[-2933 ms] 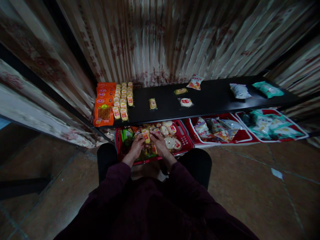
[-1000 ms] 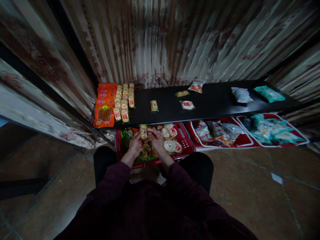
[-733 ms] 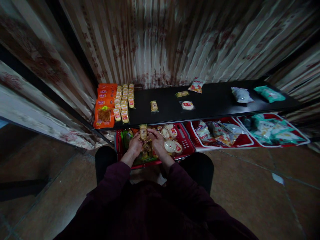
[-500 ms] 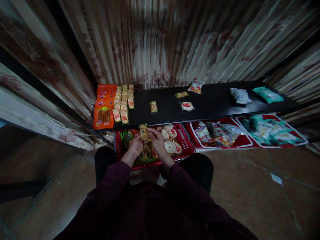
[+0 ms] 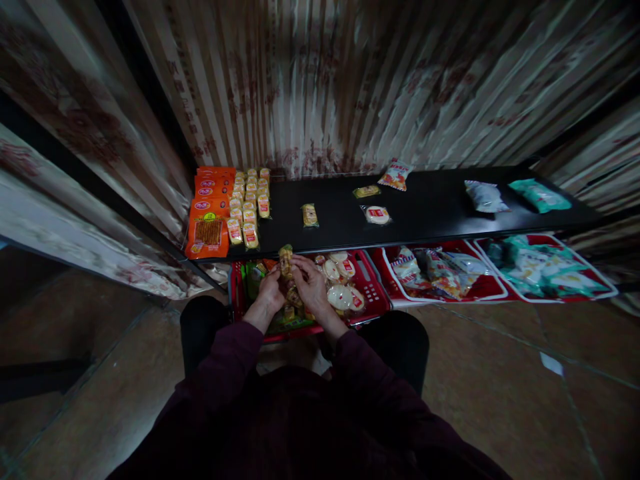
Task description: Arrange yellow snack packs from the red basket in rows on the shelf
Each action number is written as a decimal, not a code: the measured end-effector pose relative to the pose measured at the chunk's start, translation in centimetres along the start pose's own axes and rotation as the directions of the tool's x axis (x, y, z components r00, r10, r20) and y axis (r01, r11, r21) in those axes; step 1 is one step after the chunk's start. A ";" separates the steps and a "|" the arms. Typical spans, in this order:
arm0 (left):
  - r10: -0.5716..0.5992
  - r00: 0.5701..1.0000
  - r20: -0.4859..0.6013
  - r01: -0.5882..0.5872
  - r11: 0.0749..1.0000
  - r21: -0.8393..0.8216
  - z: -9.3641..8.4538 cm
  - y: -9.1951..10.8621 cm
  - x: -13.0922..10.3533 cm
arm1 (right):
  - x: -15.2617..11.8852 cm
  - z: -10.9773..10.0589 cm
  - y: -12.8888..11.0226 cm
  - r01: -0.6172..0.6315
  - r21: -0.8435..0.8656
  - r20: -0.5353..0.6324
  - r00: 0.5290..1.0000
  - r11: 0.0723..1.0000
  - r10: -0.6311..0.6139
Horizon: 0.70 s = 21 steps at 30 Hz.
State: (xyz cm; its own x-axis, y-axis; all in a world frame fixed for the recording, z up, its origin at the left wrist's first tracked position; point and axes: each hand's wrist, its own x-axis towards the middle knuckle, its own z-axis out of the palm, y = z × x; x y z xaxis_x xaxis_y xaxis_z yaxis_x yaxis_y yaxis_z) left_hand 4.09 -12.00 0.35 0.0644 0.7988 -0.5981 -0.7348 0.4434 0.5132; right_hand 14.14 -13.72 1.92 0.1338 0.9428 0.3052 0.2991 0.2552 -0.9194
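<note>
Between my two hands is a small yellow-wrapped snack pack (image 5: 286, 257), held above a red basket (image 5: 374, 303). My left hand (image 5: 270, 293) is closed on its left side. My right hand (image 5: 310, 283) pinches it from the right, fingers bent over it. Under the hands, the basket holds more yellow packs, partly hidden by the fingers. Round white crackers in clear wrappers (image 5: 341, 297) lie in its right part. A similar yellow pack (image 5: 310, 215) lies alone on the black shelf (image 5: 333, 230) beyond the basket.
Orange snack bags (image 5: 207, 230) and rows of small yellow packs (image 5: 249, 207) fill the shelf's left end. Farther right lie a wrapped round cracker (image 5: 377, 214), a red-white bag (image 5: 395, 175) and a teal bag (image 5: 540, 195). Bagged snacks fill two more baskets, one white-rimmed (image 5: 500, 293).
The yellow pack has turned from facing me to a narrower side view in my hands. My right fingers have closed further over it. The view has shifted slightly.
</note>
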 end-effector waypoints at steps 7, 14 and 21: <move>0.066 0.997 0.036 -0.066 0.998 -0.007 -0.1 0.0 -0.3 | -0.2 0.0 0.1 0.030 -0.139 0.030 0.999 0.990 -0.026; 0.113 0.992 0.049 -0.117 0.990 0.082 0.6 0.6 -1.1 | -0.1 0.0 -0.1 0.001 -0.176 0.031 1.000 0.984 0.004; 0.142 0.988 0.058 -0.147 0.984 0.097 0.7 0.6 -1.3 | -0.1 -0.1 -0.1 -0.053 -0.175 0.023 0.998 0.983 0.058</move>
State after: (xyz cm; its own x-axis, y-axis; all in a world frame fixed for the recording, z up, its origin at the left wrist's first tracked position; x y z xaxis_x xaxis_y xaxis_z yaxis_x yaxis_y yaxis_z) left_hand 4.01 -12.47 1.81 -0.0015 0.8760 -0.4824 -0.6670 0.3585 0.6531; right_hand 14.18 -13.83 2.02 0.1286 0.9607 0.2458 0.4526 0.1637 -0.8766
